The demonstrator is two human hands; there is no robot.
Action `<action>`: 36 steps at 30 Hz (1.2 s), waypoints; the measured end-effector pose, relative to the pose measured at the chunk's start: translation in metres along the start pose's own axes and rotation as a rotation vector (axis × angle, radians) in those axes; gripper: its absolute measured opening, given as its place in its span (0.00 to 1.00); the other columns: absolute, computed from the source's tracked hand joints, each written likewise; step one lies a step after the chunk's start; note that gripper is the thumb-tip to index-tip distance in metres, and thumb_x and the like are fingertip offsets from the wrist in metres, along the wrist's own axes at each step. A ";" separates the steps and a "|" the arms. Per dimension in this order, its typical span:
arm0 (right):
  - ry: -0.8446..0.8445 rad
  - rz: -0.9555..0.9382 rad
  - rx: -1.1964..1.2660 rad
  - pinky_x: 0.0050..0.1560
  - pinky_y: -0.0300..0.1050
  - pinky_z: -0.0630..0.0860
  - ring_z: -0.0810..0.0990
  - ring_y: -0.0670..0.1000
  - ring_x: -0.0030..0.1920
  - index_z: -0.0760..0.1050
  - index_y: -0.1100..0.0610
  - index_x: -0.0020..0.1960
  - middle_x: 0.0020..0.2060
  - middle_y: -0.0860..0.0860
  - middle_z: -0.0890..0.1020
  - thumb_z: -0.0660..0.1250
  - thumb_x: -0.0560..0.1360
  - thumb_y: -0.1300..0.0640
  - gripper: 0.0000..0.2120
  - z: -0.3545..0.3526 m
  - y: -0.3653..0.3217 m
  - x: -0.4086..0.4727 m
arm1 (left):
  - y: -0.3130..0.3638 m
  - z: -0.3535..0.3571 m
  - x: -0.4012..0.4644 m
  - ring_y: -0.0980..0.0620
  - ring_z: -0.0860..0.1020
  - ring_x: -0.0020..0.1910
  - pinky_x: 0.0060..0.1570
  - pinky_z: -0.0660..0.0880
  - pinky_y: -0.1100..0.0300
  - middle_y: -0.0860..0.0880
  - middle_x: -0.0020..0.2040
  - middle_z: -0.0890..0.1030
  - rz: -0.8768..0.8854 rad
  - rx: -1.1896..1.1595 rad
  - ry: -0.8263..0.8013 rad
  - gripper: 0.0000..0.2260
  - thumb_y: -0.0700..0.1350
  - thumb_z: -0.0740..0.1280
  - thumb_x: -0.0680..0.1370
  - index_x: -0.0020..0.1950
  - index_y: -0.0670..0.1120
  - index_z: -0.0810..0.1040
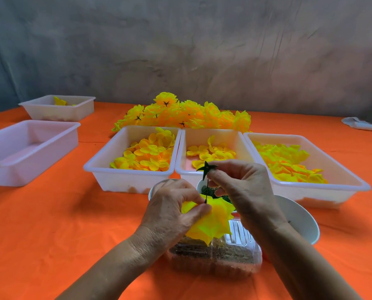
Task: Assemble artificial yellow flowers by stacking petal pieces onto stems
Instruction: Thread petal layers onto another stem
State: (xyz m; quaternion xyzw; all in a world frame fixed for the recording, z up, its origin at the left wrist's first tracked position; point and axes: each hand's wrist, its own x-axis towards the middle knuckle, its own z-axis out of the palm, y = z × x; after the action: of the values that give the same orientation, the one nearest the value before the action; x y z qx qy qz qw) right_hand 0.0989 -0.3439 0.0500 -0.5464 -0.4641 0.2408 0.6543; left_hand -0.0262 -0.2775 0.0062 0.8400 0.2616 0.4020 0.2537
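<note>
Yellow fabric petal piece (211,221), broad and pointed at its lobes with a faint orange flush, sits threaded on a thin dark green plastic stem (206,187) above a clear ribbed plastic box (241,256), near the front of the orange tablecloth (61,224). Behind stand three white rectangular plastic trays (128,178) of loose yellow petals, side by side, and behind them a heap of finished yellow flowers (187,114). Left hand (172,211) pinches the petal piece at its centre, where the stem passes through. Right hand (239,182) pinches the stem just under its star-shaped green calyx (206,166).
</note>
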 end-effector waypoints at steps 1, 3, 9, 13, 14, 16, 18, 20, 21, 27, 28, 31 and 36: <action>0.001 0.000 0.008 0.27 0.33 0.71 0.78 0.41 0.28 0.82 0.51 0.39 0.29 0.47 0.84 0.70 0.72 0.66 0.11 0.002 0.002 -0.001 | 0.000 0.000 0.000 0.49 0.78 0.46 0.53 0.71 0.43 0.52 0.40 0.80 -0.001 0.002 -0.004 0.05 0.46 0.76 0.69 0.38 0.46 0.83; -0.005 -0.018 0.012 0.28 0.32 0.71 0.80 0.40 0.30 0.82 0.50 0.39 0.31 0.47 0.84 0.70 0.71 0.67 0.12 0.003 0.005 -0.003 | -0.001 0.000 0.000 0.49 0.78 0.47 0.53 0.71 0.43 0.52 0.40 0.80 -0.002 0.000 -0.012 0.05 0.46 0.76 0.69 0.39 0.46 0.83; -0.002 -0.119 0.002 0.42 0.41 0.80 0.84 0.46 0.39 0.83 0.50 0.41 0.36 0.49 0.86 0.70 0.71 0.68 0.13 -0.001 0.012 -0.010 | -0.001 0.001 -0.001 0.48 0.78 0.45 0.52 0.71 0.42 0.52 0.39 0.80 0.002 -0.017 0.019 0.08 0.51 0.72 0.67 0.37 0.46 0.82; 0.006 -0.183 -0.030 0.44 0.41 0.80 0.84 0.48 0.40 0.83 0.50 0.44 0.37 0.49 0.86 0.70 0.71 0.69 0.14 -0.003 0.016 -0.014 | -0.002 0.001 -0.001 0.49 0.78 0.44 0.51 0.72 0.42 0.52 0.39 0.80 0.009 -0.014 0.024 0.07 0.50 0.72 0.67 0.37 0.47 0.82; 0.009 -0.195 -0.037 0.44 0.41 0.80 0.84 0.48 0.40 0.83 0.50 0.44 0.37 0.49 0.86 0.70 0.71 0.69 0.14 -0.003 0.017 -0.015 | -0.002 0.001 -0.001 0.50 0.78 0.44 0.52 0.72 0.42 0.52 0.39 0.80 0.007 -0.014 0.023 0.08 0.51 0.72 0.67 0.37 0.47 0.82; 0.015 -0.214 -0.057 0.44 0.44 0.80 0.84 0.50 0.40 0.83 0.50 0.44 0.37 0.50 0.86 0.70 0.71 0.69 0.13 -0.004 0.018 -0.016 | -0.002 0.001 -0.001 0.50 0.78 0.44 0.52 0.72 0.43 0.53 0.39 0.80 0.004 -0.015 0.019 0.08 0.52 0.71 0.67 0.37 0.47 0.82; 0.022 -0.219 -0.054 0.45 0.48 0.81 0.84 0.52 0.40 0.83 0.51 0.43 0.36 0.50 0.85 0.71 0.70 0.69 0.14 -0.004 0.020 -0.017 | -0.002 0.001 -0.001 0.50 0.78 0.45 0.52 0.71 0.43 0.53 0.39 0.80 -0.002 -0.007 0.019 0.09 0.52 0.71 0.67 0.37 0.47 0.83; 0.028 -0.231 -0.050 0.45 0.51 0.81 0.84 0.53 0.40 0.83 0.51 0.42 0.36 0.51 0.85 0.71 0.70 0.70 0.14 -0.003 0.021 -0.018 | -0.002 0.001 -0.001 0.49 0.78 0.45 0.52 0.71 0.42 0.53 0.39 0.80 -0.003 -0.006 0.019 0.09 0.52 0.71 0.67 0.37 0.47 0.83; 0.031 -0.243 -0.050 0.44 0.51 0.81 0.84 0.54 0.40 0.83 0.51 0.42 0.36 0.51 0.85 0.71 0.70 0.70 0.14 -0.003 0.022 -0.018 | -0.001 0.001 -0.001 0.49 0.78 0.45 0.52 0.71 0.42 0.53 0.39 0.80 -0.003 -0.009 0.019 0.09 0.52 0.71 0.67 0.37 0.47 0.83; 0.078 -0.375 -0.151 0.41 0.39 0.78 0.83 0.46 0.38 0.81 0.52 0.43 0.36 0.47 0.84 0.72 0.70 0.69 0.11 -0.003 0.027 -0.022 | -0.002 0.001 -0.001 0.49 0.78 0.46 0.52 0.71 0.43 0.53 0.39 0.80 -0.003 -0.013 0.018 0.09 0.52 0.70 0.68 0.37 0.47 0.82; 0.090 -0.416 -0.180 0.41 0.37 0.77 0.82 0.44 0.38 0.81 0.53 0.44 0.36 0.46 0.84 0.71 0.71 0.68 0.10 -0.003 0.028 -0.022 | -0.002 0.001 -0.001 0.49 0.78 0.45 0.52 0.71 0.43 0.53 0.39 0.80 -0.002 -0.014 0.019 0.09 0.52 0.70 0.68 0.37 0.47 0.82; 0.113 -0.570 -0.341 0.40 0.41 0.77 0.81 0.45 0.38 0.81 0.56 0.45 0.38 0.47 0.83 0.70 0.71 0.64 0.06 -0.006 0.030 -0.023 | -0.002 0.001 -0.001 0.49 0.78 0.45 0.52 0.72 0.43 0.53 0.39 0.80 0.002 -0.012 0.021 0.09 0.53 0.70 0.68 0.38 0.47 0.83; 0.145 -0.791 -0.558 0.42 0.45 0.77 0.81 0.49 0.41 0.81 0.64 0.42 0.39 0.53 0.83 0.65 0.75 0.62 0.08 -0.009 0.034 -0.019 | -0.002 0.002 -0.001 0.49 0.78 0.45 0.52 0.71 0.42 0.53 0.39 0.80 0.004 -0.015 0.025 0.09 0.52 0.71 0.68 0.37 0.47 0.82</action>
State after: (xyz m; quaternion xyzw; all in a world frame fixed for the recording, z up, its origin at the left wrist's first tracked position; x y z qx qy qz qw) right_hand 0.1048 -0.3546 0.0112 -0.4978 -0.6363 -0.1984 0.5549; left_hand -0.0259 -0.2774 0.0030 0.8335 0.2603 0.4149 0.2557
